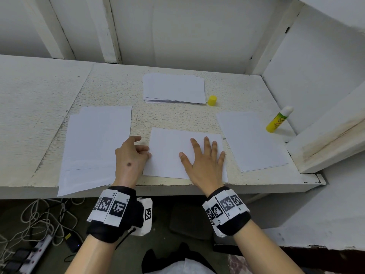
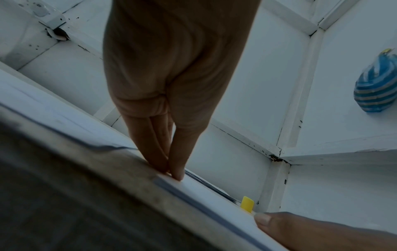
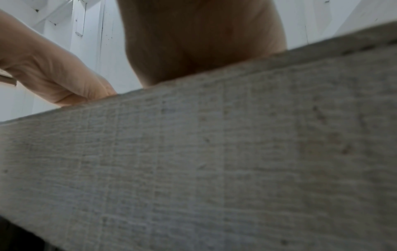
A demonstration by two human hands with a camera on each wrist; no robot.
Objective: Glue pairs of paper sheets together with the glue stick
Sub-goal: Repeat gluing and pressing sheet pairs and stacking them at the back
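A white sheet (image 1: 167,153) lies at the front middle of the white table (image 1: 39,95). My right hand (image 1: 205,155) lies flat on it, fingers spread and straight. My left hand (image 1: 138,149) is at the sheet's left edge, and in the left wrist view its fingertips (image 2: 171,168) touch down on that edge (image 2: 206,188). The uncapped glue stick (image 1: 277,120) stands at the far right, apart from both hands. Its yellow cap (image 1: 212,100) stands beside a paper stack (image 1: 173,88) at the back. The right wrist view shows mostly the table's front edge (image 3: 214,152).
Several overlapping sheets (image 1: 94,143) lie at the left and overhang the front edge. More paper (image 1: 250,139) lies at the right. A white side wall (image 1: 325,135) bounds the table on the right. Cables and a power strip (image 1: 39,234) lie on the floor below.
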